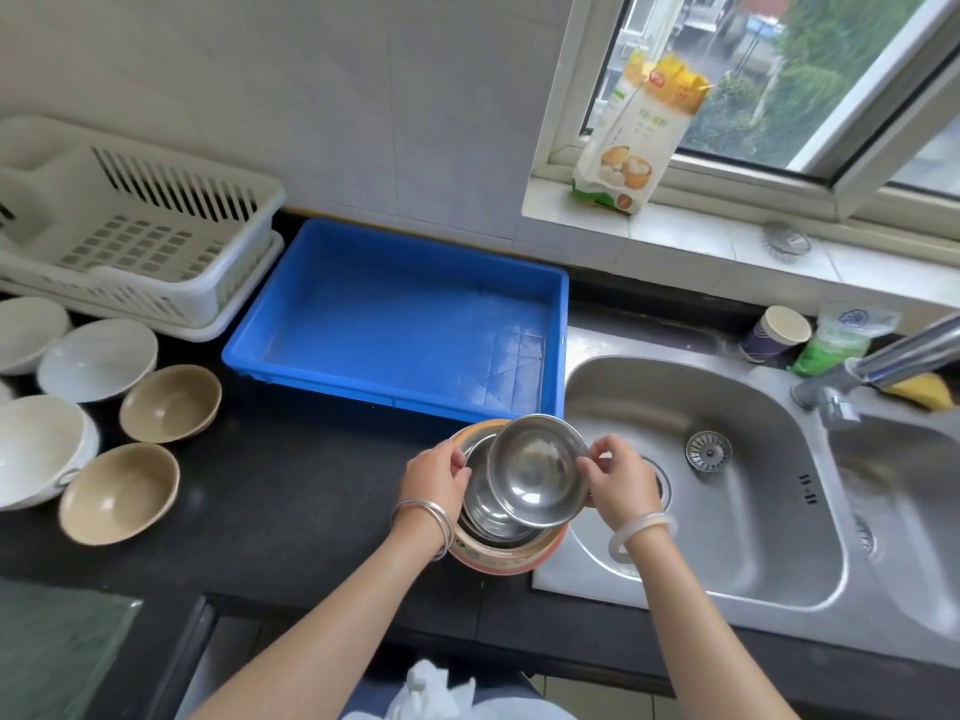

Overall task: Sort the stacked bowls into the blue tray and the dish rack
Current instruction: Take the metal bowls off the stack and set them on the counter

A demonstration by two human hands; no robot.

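A stack of bowls (498, 550) stands at the counter's edge beside the sink: an orange patterned outer bowl with steel bowls nested inside. Above it a small steel bowl (537, 470) is lifted and tilted toward me. My right hand (621, 478) pinches its right rim. My left hand (434, 478) grips the left side of the bowls; which rim its fingers hold is unclear. The blue tray (556, 324) lies empty just behind the stack. The white dish rack (223, 210) stands empty at the far left.
Two beige bowls (171, 402) (119, 493) and several white bowls (96, 358) sit on the black counter at left. A double steel sink (769, 517) with faucet (883, 356) is at right. A paper cup (776, 332) and a flour bag (636, 137) stand behind.
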